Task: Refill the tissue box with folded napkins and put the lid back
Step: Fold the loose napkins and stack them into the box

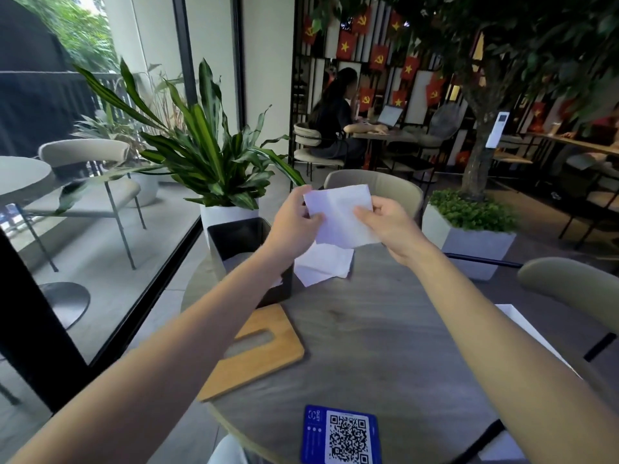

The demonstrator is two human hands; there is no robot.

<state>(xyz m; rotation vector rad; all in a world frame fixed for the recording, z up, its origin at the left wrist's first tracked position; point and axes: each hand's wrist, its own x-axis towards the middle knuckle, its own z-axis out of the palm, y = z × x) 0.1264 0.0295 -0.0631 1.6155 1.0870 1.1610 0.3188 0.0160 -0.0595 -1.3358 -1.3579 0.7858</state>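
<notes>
You hold one white napkin (340, 216) in the air, beyond and to the right of the open tissue box (234, 239), so you look to be mid-fold: refill under way, lid not yet on. Your left hand (294, 226) pinches the napkin's left edge and your right hand (392, 226) pinches its right edge, both arms stretched forward. Next, crease it flat and lower it into the box, which may already hold some paper, though your forearm hides most of its mouth. A second napkin (323, 264) lies on the worktop (385, 346) just right of the box; the wooden lid (258, 349) lies flat on the box's near side.
</notes>
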